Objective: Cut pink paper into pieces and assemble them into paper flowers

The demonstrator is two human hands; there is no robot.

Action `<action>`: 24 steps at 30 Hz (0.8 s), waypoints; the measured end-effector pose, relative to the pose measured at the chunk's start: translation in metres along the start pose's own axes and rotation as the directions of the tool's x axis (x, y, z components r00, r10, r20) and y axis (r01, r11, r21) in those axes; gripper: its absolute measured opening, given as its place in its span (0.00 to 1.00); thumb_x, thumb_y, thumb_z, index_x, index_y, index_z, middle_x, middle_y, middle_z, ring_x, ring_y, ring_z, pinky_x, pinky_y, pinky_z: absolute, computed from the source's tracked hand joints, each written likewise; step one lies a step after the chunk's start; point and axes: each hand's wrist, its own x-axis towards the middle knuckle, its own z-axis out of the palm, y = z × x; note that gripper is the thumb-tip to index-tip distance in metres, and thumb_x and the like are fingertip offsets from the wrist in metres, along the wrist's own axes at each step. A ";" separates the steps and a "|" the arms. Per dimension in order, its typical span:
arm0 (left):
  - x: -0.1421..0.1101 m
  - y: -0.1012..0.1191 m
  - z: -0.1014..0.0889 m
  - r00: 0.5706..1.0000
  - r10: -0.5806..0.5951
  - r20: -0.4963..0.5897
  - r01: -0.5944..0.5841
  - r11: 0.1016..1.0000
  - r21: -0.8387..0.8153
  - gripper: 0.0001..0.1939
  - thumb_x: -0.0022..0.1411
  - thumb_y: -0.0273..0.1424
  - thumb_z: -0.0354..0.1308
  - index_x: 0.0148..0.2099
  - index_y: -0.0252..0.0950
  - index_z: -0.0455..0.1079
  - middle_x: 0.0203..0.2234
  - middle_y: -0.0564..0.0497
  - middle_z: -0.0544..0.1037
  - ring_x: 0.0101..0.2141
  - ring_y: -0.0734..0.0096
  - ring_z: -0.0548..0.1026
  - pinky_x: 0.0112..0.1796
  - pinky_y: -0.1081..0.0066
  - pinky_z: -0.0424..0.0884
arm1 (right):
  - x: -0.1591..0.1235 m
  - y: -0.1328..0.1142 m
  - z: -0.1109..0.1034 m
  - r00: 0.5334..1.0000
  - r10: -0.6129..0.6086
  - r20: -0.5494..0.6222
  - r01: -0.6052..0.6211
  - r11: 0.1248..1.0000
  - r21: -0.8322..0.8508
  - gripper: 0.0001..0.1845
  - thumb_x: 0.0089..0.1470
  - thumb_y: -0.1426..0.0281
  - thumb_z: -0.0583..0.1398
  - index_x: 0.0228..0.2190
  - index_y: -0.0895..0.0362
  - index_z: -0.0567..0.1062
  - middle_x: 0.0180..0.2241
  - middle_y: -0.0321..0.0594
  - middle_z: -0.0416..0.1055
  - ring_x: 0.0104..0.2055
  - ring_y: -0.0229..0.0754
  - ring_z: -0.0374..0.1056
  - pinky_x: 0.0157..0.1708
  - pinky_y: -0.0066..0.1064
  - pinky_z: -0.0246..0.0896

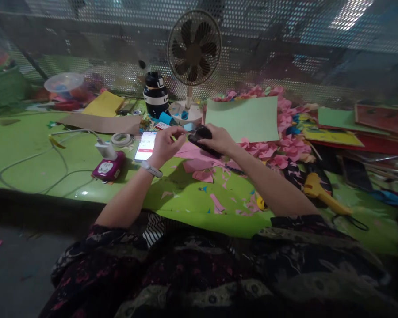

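Observation:
My right hand (219,139) is closed around a black tool (200,140), probably a stapler or scissors handle, held over pink paper sheets (194,154) on the green table (36,150). My left hand (167,141) pinches something small against the tool's tip; what it grips is too small to make out. A grey band sits on my left wrist. A lit phone (145,145) lies just left of my left hand.
A desk fan (194,57) and a black bottle (155,95) stand behind the hands. A light green sheet (242,118) leans on pink paper flowers (285,145). A yellow glue gun (321,191) lies at the right, a charger plug (108,164) with cables at the left. Paper scraps litter the table.

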 end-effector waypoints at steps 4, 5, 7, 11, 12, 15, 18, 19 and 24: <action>-0.007 0.013 0.000 0.850 -0.125 0.512 0.054 0.987 0.153 0.18 0.57 0.47 0.61 0.27 0.37 0.75 0.21 0.49 0.78 0.22 0.68 0.72 0.25 0.68 0.64 | -0.029 0.008 -0.025 0.990 0.045 -0.130 -0.039 0.998 0.050 0.27 0.55 0.55 0.63 0.52 0.58 0.73 0.47 0.50 0.78 0.48 0.57 0.72 0.45 0.43 0.66; -0.009 0.015 0.002 0.795 -0.160 0.585 0.049 0.978 0.200 0.22 0.56 0.51 0.62 0.24 0.38 0.73 0.19 0.49 0.76 0.21 0.68 0.71 0.24 0.68 0.63 | -0.037 0.008 -0.029 0.988 0.052 -0.143 -0.046 0.998 0.050 0.27 0.55 0.55 0.62 0.52 0.58 0.73 0.46 0.50 0.78 0.48 0.57 0.72 0.45 0.43 0.66; -0.013 0.019 0.008 0.739 -0.207 0.641 0.034 0.962 0.272 0.28 0.54 0.58 0.61 0.20 0.39 0.70 0.17 0.48 0.73 0.20 0.67 0.70 0.24 0.66 0.62 | -0.052 0.007 -0.033 0.986 0.072 -0.153 -0.066 0.997 0.045 0.28 0.56 0.54 0.62 0.52 0.57 0.73 0.45 0.50 0.78 0.47 0.57 0.72 0.45 0.43 0.66; -0.022 0.021 0.021 0.746 -0.254 0.615 0.058 0.946 0.320 0.29 0.49 0.61 0.63 0.20 0.40 0.68 0.18 0.47 0.74 0.22 0.63 0.71 0.25 0.64 0.63 | -0.073 0.001 -0.029 0.988 0.102 -0.117 -0.096 0.994 0.056 0.27 0.56 0.54 0.62 0.52 0.57 0.73 0.45 0.49 0.78 0.46 0.57 0.73 0.44 0.44 0.67; -0.024 0.021 0.023 0.749 -0.257 0.611 0.067 0.946 0.316 0.28 0.47 0.60 0.65 0.21 0.40 0.69 0.18 0.47 0.75 0.22 0.63 0.72 0.25 0.64 0.64 | -0.076 -0.001 -0.027 0.989 0.106 -0.104 -0.100 0.993 0.056 0.27 0.56 0.55 0.62 0.52 0.57 0.73 0.45 0.50 0.78 0.46 0.57 0.73 0.44 0.43 0.67; -0.027 0.021 0.026 0.746 -0.244 0.620 0.070 0.954 0.292 0.24 0.45 0.56 0.68 0.24 0.40 0.71 0.21 0.48 0.77 0.24 0.64 0.73 0.26 0.65 0.64 | -0.081 -0.006 -0.023 0.992 0.110 -0.062 -0.109 0.994 0.028 0.26 0.57 0.57 0.62 0.53 0.57 0.73 0.46 0.51 0.78 0.46 0.57 0.73 0.44 0.43 0.67; -0.028 0.021 0.027 0.717 -0.251 0.650 0.095 0.959 0.266 0.22 0.48 0.53 0.67 0.24 0.39 0.71 0.22 0.48 0.77 0.25 0.65 0.73 0.27 0.65 0.64 | -0.084 -0.010 -0.022 0.995 0.099 -0.030 -0.099 0.995 -0.024 0.24 0.59 0.59 0.61 0.52 0.58 0.72 0.46 0.52 0.78 0.46 0.57 0.73 0.43 0.43 0.67; -0.029 0.021 0.027 0.707 -0.258 0.658 0.110 0.960 0.258 0.21 0.49 0.52 0.67 0.25 0.39 0.71 0.22 0.48 0.78 0.25 0.65 0.73 0.28 0.65 0.65 | -0.084 -0.012 -0.021 0.995 0.096 -0.022 -0.097 0.994 -0.042 0.23 0.59 0.60 0.60 0.52 0.58 0.72 0.47 0.52 0.78 0.46 0.57 0.73 0.42 0.42 0.66; -0.029 0.020 0.029 0.704 -0.251 0.665 0.117 0.964 0.240 0.18 0.49 0.48 0.69 0.30 0.39 0.73 0.27 0.47 0.81 0.29 0.61 0.77 0.30 0.64 0.68 | -0.081 -0.014 -0.011 0.997 0.080 0.019 -0.077 0.991 -0.113 0.21 0.61 0.64 0.60 0.54 0.58 0.72 0.50 0.53 0.77 0.49 0.58 0.72 0.44 0.43 0.66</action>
